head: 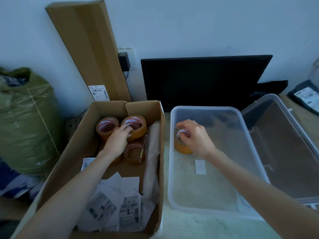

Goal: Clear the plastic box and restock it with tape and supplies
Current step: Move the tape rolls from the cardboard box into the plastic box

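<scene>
Our right hand (pixel 195 137) grips a brown packing-tape roll (pixel 182 145) standing in the clear rectangular plastic box (pixel 203 210), far-left corner. Left hand (pixel 119 138) — fingers hooked into the core of another tan tape roll (pixel 135 127) inside the open brown cardboard box (pixel 72 156).

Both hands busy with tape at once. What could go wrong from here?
1. The left hand hooks fingers into a tape roll packed against its neighbour in the cardboard box; lifting may drag the neighbour.
2. The right hand covers the roll in the plastic box, so placement is unseen.
</scene>
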`<state>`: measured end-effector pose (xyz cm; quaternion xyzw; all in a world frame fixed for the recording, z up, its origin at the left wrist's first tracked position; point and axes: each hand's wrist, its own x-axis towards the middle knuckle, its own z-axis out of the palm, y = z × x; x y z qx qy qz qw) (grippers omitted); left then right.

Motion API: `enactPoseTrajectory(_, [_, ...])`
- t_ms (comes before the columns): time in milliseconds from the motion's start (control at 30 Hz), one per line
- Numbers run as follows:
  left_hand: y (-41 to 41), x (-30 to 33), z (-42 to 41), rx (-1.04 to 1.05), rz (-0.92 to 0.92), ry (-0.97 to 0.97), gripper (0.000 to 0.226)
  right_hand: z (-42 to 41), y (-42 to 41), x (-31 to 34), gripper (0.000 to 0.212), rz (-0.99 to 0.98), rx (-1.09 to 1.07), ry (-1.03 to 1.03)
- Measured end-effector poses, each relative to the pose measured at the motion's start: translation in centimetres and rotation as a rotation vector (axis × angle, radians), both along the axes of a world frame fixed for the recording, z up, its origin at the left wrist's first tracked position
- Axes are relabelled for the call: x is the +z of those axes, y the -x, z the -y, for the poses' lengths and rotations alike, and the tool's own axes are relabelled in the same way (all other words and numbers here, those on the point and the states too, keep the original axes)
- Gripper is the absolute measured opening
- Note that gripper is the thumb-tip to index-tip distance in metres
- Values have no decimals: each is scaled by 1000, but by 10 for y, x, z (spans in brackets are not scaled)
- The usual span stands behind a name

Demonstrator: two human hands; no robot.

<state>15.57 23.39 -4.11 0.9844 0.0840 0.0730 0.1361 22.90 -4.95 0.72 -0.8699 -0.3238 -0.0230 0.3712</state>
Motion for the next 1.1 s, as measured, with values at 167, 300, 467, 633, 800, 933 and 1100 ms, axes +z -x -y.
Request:
enactPoseTrajectory(167, [11,33,15,-180,99,-55,41,-1,1,4,37,-33,23,9])
enactPoseTrajectory(300, [19,52,35,-324,156,-94,40,-1,2,6,43,57,80,15])
enactPoseTrajectory(467, [22,67,57,-430,203,-127,35,1,7,5,48,143,150,82])
enactPoseTrajectory(633, [24,69,67,-466,239,-57,30,7,8,8,31,357,181,93])
enactPoseTrajectory(800, [26,69,66,-498,223,8,25,5,8,9,18,287,261,67])
enactPoseTrajectory(933, [28,62,58,-376,217,172,32,-1,10,4,19,308,269,77])
enactPoseTrajectory(1100, [20,36,25,58,211,194,32,-3,7,-6,29,229,231,88])
